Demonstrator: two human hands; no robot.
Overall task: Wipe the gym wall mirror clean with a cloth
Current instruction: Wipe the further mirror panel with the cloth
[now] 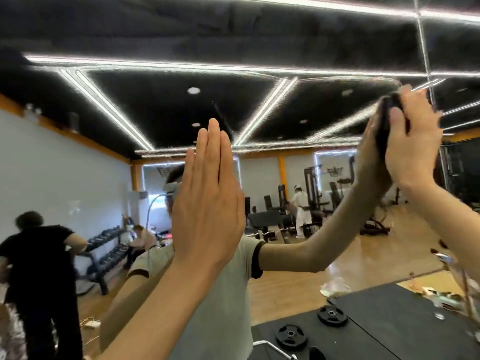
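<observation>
So we were mid-wipe here: our right hand (413, 141) gripped the dark cloth (387, 126) and pressed it against the mirror (259, 105), high up on the right. Our left hand (207, 201) was flat on the glass, fingers straight, holding nothing, probably just bracing. Next move, we'd guess, was sweeping the cloth across the hazy upper glass. Low on the right sat a black mat (389, 320) with weight plates (332, 315), so reaching lower there might've been awkward.
</observation>
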